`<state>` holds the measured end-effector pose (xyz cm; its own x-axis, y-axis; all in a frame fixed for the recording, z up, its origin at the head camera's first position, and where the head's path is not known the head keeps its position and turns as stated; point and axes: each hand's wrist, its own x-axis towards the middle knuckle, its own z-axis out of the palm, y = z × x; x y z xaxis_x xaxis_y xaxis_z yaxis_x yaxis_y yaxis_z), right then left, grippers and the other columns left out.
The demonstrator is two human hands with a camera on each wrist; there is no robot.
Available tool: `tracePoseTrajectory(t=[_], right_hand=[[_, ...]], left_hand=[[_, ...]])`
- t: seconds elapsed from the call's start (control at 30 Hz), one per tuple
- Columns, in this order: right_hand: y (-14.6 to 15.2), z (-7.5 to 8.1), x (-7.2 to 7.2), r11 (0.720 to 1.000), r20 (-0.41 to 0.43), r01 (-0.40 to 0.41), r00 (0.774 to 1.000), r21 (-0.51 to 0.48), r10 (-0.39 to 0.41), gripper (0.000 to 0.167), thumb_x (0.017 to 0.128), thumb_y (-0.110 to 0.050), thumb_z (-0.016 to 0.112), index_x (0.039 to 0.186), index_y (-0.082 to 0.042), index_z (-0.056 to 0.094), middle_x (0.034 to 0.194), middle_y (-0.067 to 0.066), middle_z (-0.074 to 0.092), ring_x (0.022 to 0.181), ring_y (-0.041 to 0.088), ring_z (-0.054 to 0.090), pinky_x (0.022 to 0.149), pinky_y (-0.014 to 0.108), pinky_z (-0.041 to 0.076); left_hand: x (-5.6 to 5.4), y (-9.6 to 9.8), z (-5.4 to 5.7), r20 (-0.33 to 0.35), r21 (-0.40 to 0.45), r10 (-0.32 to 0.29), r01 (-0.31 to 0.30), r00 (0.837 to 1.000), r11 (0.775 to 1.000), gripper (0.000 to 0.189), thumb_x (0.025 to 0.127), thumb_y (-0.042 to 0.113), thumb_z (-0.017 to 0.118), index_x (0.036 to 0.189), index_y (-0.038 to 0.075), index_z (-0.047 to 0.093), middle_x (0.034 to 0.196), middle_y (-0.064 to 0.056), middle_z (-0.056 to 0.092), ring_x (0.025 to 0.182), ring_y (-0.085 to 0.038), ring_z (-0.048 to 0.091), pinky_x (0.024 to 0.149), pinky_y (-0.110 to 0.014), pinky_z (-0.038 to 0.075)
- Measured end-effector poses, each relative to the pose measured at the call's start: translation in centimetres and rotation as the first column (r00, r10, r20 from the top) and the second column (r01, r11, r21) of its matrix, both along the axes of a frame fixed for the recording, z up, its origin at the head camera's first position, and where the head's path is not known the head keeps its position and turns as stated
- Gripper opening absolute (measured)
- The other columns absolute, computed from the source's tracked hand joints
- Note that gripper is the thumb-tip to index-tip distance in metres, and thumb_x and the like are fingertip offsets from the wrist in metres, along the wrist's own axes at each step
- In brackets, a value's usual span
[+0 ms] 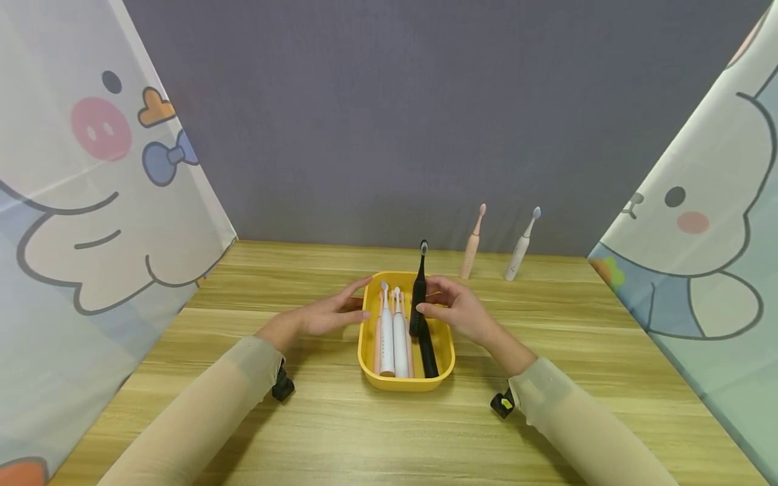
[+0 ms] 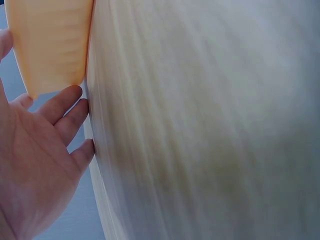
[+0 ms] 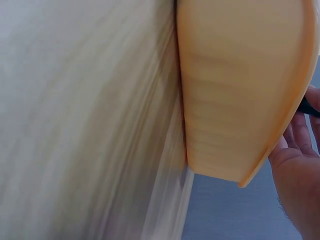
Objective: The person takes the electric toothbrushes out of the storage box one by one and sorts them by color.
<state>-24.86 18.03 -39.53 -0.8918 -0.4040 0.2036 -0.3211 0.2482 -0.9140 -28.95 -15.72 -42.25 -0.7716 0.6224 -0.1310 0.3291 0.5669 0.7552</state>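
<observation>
A yellow basket [image 1: 406, 385] stands on the table, holding several electric toothbrushes. My right hand [image 1: 460, 312] pinches a black electric toothbrush [image 1: 418, 297] between thumb and fingers, its head pointing up, above the basket's right side. Below it a second black toothbrush [image 1: 429, 356] lies in the basket. To its left lie a white toothbrush [image 1: 387, 341] and another white toothbrush [image 1: 400, 345], with pink ones partly hidden beside them. My left hand [image 1: 325, 316] is at the basket's left side, its extended fingers [image 2: 62, 102] at the outer wall and the thumb near the rim.
Behind the basket to the right, a pink toothbrush [image 1: 471, 253] and a white toothbrush [image 1: 518, 255] stand upright on the wooden table [image 1: 292, 432]. A grey panel [image 1: 389, 121] rises at the table's back edge. Cartoon-printed cloths [image 1: 67, 162] hang at both sides.
</observation>
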Motion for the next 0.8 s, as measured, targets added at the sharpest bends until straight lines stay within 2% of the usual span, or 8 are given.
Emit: tracePoseTrajectory(t=[0.23, 0.4, 0.53, 0.7, 0.8], right_hand=[[0.1, -0.4, 0.0, 1.000, -0.042, 0.018, 0.999, -0.022, -0.019, 0.047, 0.102, -0.002, 0.075, 0.147, 0.005, 0.062, 0.132, 0.028, 0.072, 0.113, 0.021, 0.073, 0.090, 0.025, 0.064], [0.4, 0.0, 0.1, 0.995, -0.036, 0.018, 0.999, -0.100, -0.022, 0.048, 0.104, 0.002, 0.071, 0.150, 0.007, 0.058, 0.131, 0.028, 0.071, 0.108, 0.008, 0.074, 0.093, 0.027, 0.066], [1.0, 0.9, 0.1, 0.983, -0.053, 0.013, 0.998, -0.185, -0.023, 0.049, 0.105, 0.005, 0.068, 0.151, 0.011, 0.056, 0.126, 0.017, 0.075, 0.107, 0.006, 0.076, 0.093, 0.032, 0.067], [2.5, 2.0, 0.0, 0.978, -0.119, 0.032, 0.991, -0.206, -0.057, 0.041, 0.105, 0.004, 0.069, 0.145, 0.008, 0.062, 0.119, -0.002, 0.077, 0.106, 0.008, 0.077, 0.091, 0.032, 0.068], [3.6, 2.4, 0.0, 0.973, -0.148, 0.021, 0.987, -0.231, -0.056, 0.036, 0.105, 0.005, 0.068, 0.141, 0.003, 0.064, 0.120, -0.001, 0.078, 0.109, 0.009, 0.077, 0.092, 0.032, 0.068]], left_hand=[[0.0, 0.0, 0.0, -0.006, 0.002, -0.003, 0.003, 1.000, 1.000, 0.089, 0.109, 0.064, 0.058, 0.176, 0.045, 0.002, 0.175, -0.019, 0.041, 0.163, -0.040, 0.039, 0.133, -0.070, 0.025], [0.1, 0.0, 0.1, 0.009, 0.011, -0.004, 0.004, 1.000, 1.000, 0.090, 0.108, 0.064, 0.058, 0.176, 0.044, 0.002, 0.175, -0.019, 0.040, 0.163, -0.041, 0.038, 0.133, -0.071, 0.025], [0.1, 0.0, 0.1, 0.017, 0.009, -0.004, 0.004, 1.000, 1.000, 0.089, 0.109, 0.063, 0.058, 0.176, 0.046, 0.001, 0.175, -0.019, 0.040, 0.163, -0.041, 0.039, 0.133, -0.070, 0.026], [-0.1, 0.0, 0.0, 0.010, 0.005, -0.008, 0.008, 1.000, 1.000, 0.088, 0.110, 0.061, 0.058, 0.176, 0.046, 0.001, 0.175, -0.019, 0.040, 0.162, -0.041, 0.039, 0.133, -0.070, 0.026], [-0.1, 0.0, -0.1, 0.013, 0.013, -0.008, 0.008, 1.000, 1.000, 0.088, 0.110, 0.061, 0.058, 0.176, 0.047, 0.001, 0.175, -0.019, 0.040, 0.162, -0.041, 0.039, 0.133, -0.069, 0.027]])
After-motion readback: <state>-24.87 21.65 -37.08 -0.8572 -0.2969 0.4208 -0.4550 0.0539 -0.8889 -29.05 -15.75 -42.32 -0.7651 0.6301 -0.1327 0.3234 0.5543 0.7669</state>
